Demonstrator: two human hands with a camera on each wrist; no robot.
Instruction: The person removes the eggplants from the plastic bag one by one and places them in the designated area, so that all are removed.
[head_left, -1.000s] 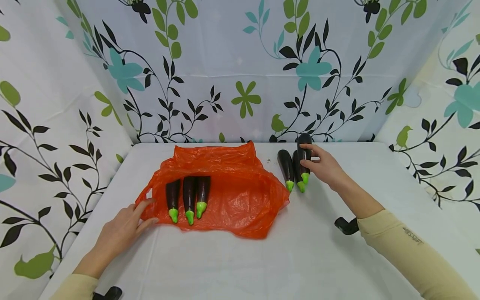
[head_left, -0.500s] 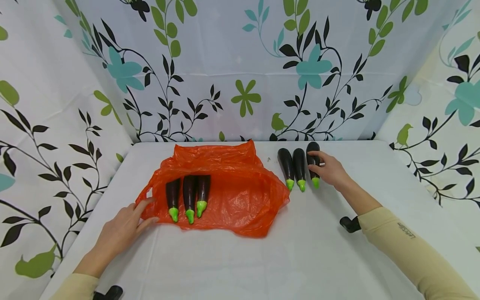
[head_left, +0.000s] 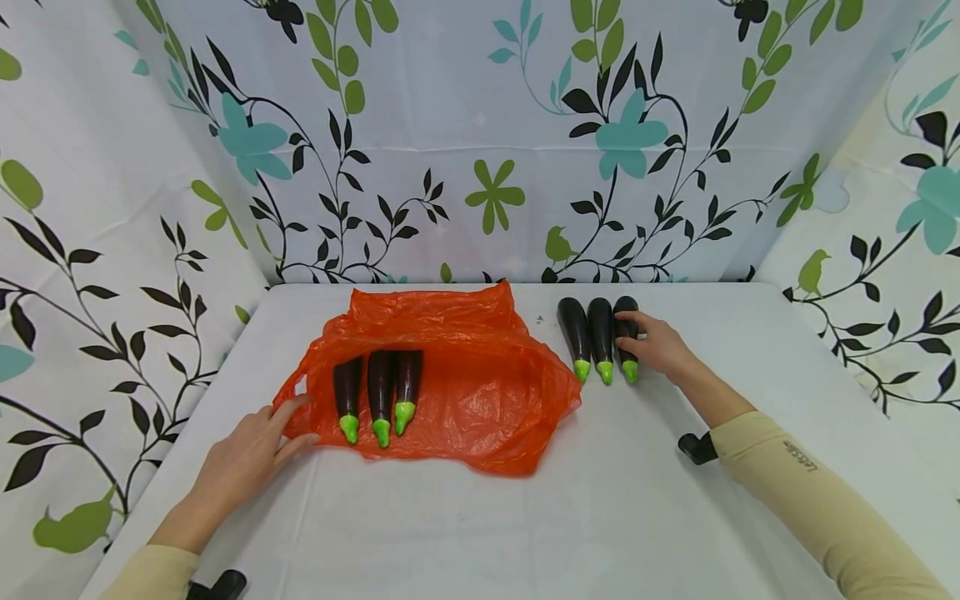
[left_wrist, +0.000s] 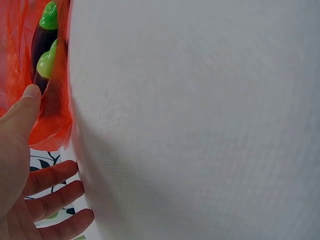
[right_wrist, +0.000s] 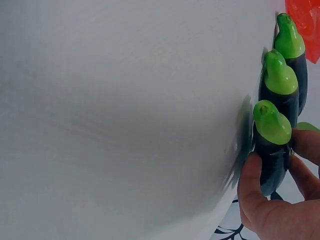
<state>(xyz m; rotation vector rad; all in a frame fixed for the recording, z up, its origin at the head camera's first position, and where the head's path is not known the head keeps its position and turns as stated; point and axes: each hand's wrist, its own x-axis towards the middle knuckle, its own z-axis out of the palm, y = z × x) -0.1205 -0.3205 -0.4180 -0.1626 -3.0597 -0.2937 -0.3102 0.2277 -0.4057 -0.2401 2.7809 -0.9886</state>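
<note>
Three dark purple eggplants with green caps lie side by side at the table's back right. The rightmost eggplant [head_left: 625, 328] is between the thumb and fingers of my right hand [head_left: 662, 346], which pinches it from both sides; its green cap [right_wrist: 271, 125] points toward the right wrist camera. At the left edge of a crumpled orange plastic bag [head_left: 480, 400], my left hand [head_left: 243, 454] rests with its fingers loosely straight. In the left wrist view its thumb [left_wrist: 25, 107] lies against the bag. Three more eggplants, including the middle one [head_left: 381, 383], lie in the bag's mouth, their upper ends hidden.
A white table [head_left: 450, 533] bears the bag and the eggplants. Behind and at both sides hangs a leaf-patterned curtain [head_left: 491, 108]. Dark wrist camera mounts [head_left: 697, 448] show beneath both wrists.
My right hand has brought its eggplant rightward and down, off its place over the middle one, to the right end of the row. The left hand and the bag have stayed put.
</note>
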